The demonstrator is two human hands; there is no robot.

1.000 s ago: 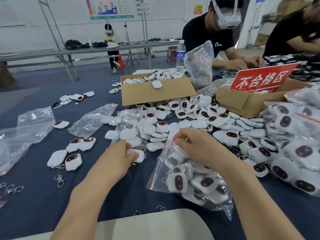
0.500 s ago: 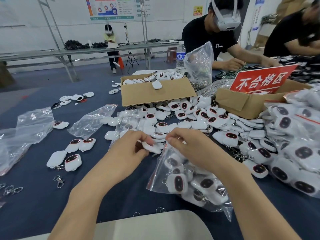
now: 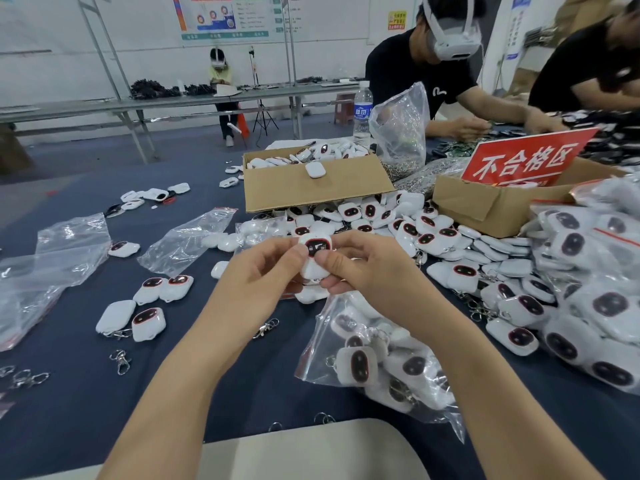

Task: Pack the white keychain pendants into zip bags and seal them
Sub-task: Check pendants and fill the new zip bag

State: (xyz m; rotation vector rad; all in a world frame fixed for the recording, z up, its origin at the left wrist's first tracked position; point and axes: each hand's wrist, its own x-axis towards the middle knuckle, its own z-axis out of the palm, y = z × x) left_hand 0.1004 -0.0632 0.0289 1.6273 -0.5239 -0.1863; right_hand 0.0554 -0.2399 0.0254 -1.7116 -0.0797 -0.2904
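Observation:
Both my hands hold one white keychain pendant with a dark, red-rimmed face, raised above the table at the centre. My left hand pinches its left side and my right hand pinches its right side with thumb and fingers. Below my right wrist lies a clear zip bag partly filled with pendants, its mouth toward my hands. A big heap of loose pendants spreads behind my hands.
Empty zip bags lie at the left beside scattered pendants and metal clips. Two cardboard boxes, filled bags at the right, a red sign, and people across the table.
My left hand picked a pendant from the table and lifted it. My right hand left the bag's mouth and joined it, so both now hold the pendant up.

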